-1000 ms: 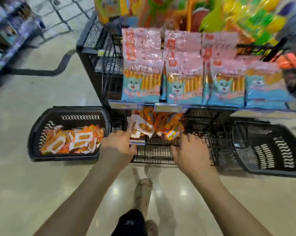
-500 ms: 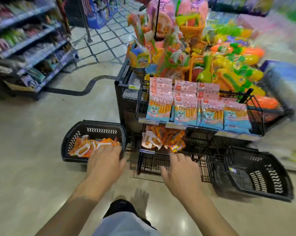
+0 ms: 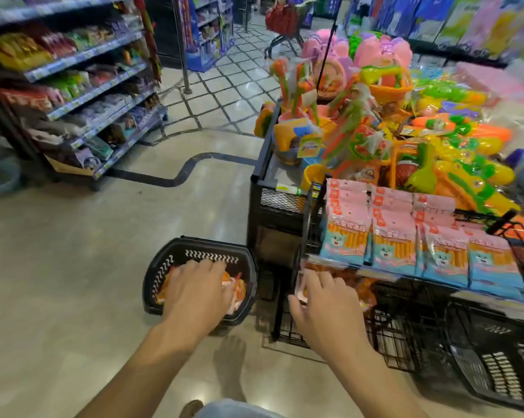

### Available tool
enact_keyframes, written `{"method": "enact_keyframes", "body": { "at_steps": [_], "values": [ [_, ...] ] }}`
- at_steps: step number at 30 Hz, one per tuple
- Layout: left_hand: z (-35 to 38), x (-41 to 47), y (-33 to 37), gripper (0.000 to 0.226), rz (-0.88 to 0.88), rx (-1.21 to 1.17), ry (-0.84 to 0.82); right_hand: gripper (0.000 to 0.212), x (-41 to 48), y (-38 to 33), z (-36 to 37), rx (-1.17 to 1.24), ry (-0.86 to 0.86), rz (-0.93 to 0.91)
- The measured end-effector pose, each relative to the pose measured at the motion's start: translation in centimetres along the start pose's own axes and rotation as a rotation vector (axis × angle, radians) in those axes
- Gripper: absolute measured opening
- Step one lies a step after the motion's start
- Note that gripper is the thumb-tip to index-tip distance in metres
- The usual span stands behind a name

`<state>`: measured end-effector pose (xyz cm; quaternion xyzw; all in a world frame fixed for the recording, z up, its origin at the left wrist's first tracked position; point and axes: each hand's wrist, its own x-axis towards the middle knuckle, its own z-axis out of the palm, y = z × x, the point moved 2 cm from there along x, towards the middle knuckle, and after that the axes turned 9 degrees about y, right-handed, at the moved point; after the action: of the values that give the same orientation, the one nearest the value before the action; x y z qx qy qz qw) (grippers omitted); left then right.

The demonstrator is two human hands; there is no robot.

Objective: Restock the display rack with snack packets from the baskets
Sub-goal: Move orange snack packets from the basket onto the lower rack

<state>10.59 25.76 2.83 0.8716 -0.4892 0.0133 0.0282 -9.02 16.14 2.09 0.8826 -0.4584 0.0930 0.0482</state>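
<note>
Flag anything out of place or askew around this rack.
The black basket at the rack's right looks tipped toward the camera, with no packets visible in it, while the left basket sits level. Nothing else stands out.

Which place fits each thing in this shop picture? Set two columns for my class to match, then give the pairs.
1 left hand
2 right hand
3 pink-and-blue packets
4 right basket

A upper shelf of the rack
B floor, right of the rack
C over the left basket of orange packets
D at the rack's lower shelf

Pairs: 1-C, 2-D, 3-A, 4-B
</note>
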Motion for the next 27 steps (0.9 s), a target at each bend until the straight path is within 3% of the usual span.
{"method": "enact_keyframes", "body": {
  "at_steps": [11, 18, 27],
  "values": [
    [4.7, 5.0, -12.5, 0.044, -0.077, -0.008, -0.125, 0.047, 6.8, -11.7, 5.3, 0.093, -0.160, -0.038],
    [9.8, 11.3, -15.1, 0.029, -0.142, 0.002, -0.240, 0.047, 13.1, -14.3, 12.6, 0.136, -0.273, -0.054],
    [21.4, 18.4, -16.6, 0.035, -0.276, -0.021, -0.385, 0.058, 19.7, -16.2, 25.5, 0.144, -0.540, -0.128]
  ]
}}
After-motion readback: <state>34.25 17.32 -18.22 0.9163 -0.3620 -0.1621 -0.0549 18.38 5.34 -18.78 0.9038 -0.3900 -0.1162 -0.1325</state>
